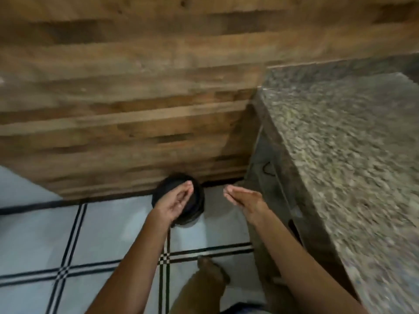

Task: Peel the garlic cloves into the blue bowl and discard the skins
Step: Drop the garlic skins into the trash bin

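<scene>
Fingers of the left hand bunch tip to tip, palm up, over a black bin, likely to shed skins; blur hides whether any are pinched. The right hand lies flat beside it, straight-fingered and empty. The bin's round mouth faces up from the tiled floor. Garlic and blue bowl are out of sight, absent from the stone tabletop.
</scene>
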A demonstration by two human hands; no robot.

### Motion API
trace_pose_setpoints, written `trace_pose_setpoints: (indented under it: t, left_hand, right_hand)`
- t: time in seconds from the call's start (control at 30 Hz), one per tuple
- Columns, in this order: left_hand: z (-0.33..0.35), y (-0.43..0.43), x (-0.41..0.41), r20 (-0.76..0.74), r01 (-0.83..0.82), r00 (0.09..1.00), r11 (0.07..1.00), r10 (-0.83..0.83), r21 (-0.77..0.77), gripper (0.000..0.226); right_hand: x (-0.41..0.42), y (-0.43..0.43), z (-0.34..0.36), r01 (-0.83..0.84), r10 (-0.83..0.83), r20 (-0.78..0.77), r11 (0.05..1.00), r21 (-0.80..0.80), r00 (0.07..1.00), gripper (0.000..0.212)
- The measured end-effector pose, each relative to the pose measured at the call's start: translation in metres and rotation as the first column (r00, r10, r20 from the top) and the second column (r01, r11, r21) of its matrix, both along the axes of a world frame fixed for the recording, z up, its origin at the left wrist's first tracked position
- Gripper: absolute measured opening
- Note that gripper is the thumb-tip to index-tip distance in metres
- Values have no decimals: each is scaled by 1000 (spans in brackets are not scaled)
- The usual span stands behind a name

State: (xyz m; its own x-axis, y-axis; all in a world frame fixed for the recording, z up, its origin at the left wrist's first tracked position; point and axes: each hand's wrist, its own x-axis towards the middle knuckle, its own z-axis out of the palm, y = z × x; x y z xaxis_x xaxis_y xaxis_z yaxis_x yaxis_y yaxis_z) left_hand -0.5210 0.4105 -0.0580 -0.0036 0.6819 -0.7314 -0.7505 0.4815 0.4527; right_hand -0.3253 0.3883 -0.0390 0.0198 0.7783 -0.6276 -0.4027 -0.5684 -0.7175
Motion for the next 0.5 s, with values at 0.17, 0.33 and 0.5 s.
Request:
trace_pose_setpoints:
  t: [0.17,0.33,0.5]
  left_hand:
    - [-10,41,-41,-2,-103,995,993,103,-64,11]
    - [-13,68,-59,-17,-135,991,990,134,-46,9]
    - [-48,87,-65,-14,-179,984,982,178,-55,15]
  right_hand:
    - [-27,71,-17,32,-29,24,987,-160,999,23]
    - [-56,122,-16,-33,39,35,988,-153,999,29]
    - [-84,155,-60,-56,67,41,970,-235,997,30]
